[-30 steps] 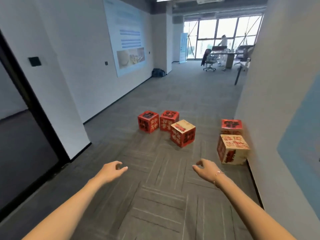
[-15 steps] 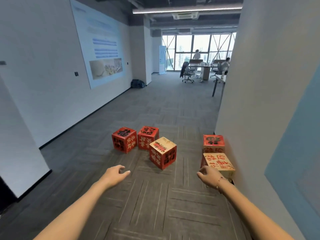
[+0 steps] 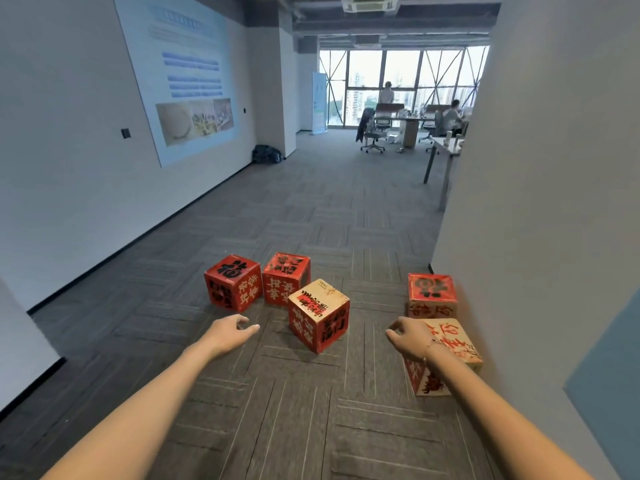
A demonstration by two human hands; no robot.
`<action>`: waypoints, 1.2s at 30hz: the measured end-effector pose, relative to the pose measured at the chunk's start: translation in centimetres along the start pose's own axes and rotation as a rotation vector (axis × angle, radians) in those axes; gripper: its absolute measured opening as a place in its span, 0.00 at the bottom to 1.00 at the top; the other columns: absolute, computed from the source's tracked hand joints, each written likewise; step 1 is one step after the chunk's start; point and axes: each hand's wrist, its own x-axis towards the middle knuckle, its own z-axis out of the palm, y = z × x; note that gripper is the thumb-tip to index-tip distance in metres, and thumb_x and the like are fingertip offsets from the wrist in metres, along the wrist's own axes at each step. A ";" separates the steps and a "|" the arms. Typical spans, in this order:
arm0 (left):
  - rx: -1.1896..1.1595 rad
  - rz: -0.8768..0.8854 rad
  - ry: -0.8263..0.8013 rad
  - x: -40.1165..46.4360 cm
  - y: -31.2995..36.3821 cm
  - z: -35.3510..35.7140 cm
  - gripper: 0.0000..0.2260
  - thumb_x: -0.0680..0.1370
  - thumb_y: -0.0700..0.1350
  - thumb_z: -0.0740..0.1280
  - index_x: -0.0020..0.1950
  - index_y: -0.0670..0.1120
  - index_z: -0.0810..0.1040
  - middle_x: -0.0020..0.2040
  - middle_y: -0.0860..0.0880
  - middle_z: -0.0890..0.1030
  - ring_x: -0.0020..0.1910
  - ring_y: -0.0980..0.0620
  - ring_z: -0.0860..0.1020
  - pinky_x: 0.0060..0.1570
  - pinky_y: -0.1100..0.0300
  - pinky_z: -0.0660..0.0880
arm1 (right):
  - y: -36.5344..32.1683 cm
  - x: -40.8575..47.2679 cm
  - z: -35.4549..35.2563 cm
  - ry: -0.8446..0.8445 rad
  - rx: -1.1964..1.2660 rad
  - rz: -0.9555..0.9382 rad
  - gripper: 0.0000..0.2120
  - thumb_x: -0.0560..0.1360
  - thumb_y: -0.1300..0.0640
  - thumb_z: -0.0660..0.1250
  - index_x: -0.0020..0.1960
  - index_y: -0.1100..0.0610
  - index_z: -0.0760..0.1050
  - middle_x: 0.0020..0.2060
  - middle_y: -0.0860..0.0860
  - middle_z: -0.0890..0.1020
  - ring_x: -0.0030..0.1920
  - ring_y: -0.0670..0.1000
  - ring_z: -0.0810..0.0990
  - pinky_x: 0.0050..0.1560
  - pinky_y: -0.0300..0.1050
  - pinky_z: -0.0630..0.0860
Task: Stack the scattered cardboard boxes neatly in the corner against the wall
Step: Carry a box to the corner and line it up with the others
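Both hands reach forward with fingers loosely curled and hold nothing. The left hand [image 3: 230, 332] and right hand [image 3: 410, 336] flank the tilted box [image 3: 320, 315] on the floor; it lies just ahead, between them, a little nearer the left. Two red boxes [image 3: 256, 282] sit behind it. By the right wall [image 3: 519, 220] stand two more boxes [image 3: 433, 296]; the right wrist covers part of the nearer. Which corner is meant isn't clear.

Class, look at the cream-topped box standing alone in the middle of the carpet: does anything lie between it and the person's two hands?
Nothing visible does. Only bare carpet separates the left hand and right hand from the cream-topped box; both hands hold nothing.
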 end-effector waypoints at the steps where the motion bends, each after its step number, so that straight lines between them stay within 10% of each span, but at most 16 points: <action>1: 0.002 0.005 -0.012 1.9 0.3 -0.1 0.26 0.76 0.59 0.64 0.69 0.44 0.71 0.64 0.45 0.76 0.62 0.49 0.75 0.61 0.58 0.70 | -0.1 1.7 0.1 -0.004 0.009 0.009 0.17 0.78 0.52 0.59 0.62 0.59 0.74 0.59 0.56 0.78 0.56 0.54 0.78 0.53 0.45 0.74; 36: -0.072 -0.207 -0.085 46.9 15.6 7.0 0.24 0.78 0.57 0.63 0.68 0.43 0.72 0.68 0.46 0.74 0.67 0.49 0.71 0.62 0.59 0.67 | 8.0 53.5 -7.6 -0.203 -0.036 -0.011 0.15 0.78 0.52 0.59 0.60 0.58 0.75 0.58 0.53 0.79 0.59 0.51 0.76 0.58 0.42 0.71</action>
